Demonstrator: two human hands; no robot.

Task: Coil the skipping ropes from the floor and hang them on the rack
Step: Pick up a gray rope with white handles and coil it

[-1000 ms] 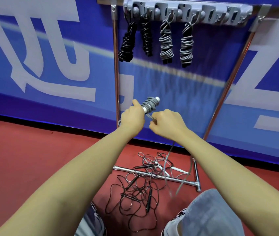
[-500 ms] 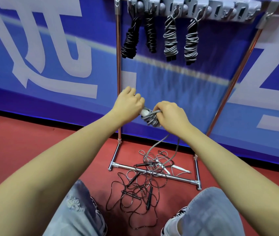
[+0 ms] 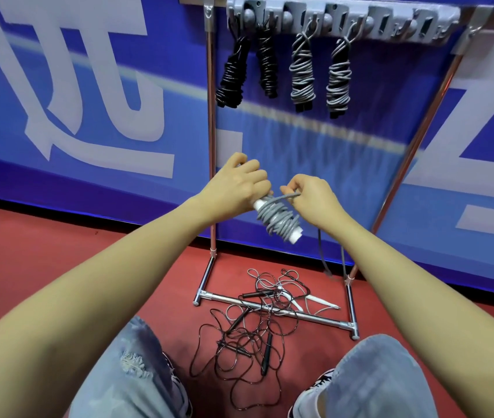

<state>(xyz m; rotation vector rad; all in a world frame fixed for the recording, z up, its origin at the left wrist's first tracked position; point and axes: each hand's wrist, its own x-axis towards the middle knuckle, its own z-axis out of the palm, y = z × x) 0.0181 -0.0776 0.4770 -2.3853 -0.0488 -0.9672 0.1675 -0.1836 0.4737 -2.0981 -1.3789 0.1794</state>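
Left hand (image 3: pixel 237 188) grips grey rope (image 3: pixel 278 218) coil's handle at centre frame; right hand (image 3: pixel 312 200) fingers pinch its loose strand.

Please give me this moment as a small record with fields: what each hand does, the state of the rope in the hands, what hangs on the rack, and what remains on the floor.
left hand: grips the white handles of the grey rope
right hand: pinches the grey cord, winding it round the handles
grey rope: partly coiled; loose cord hangs down below the right hand
rack: four coiled ropes hang, two black on the left, two grey beside them
floor: tangled black ropes and a white-handled rope at the rack's base
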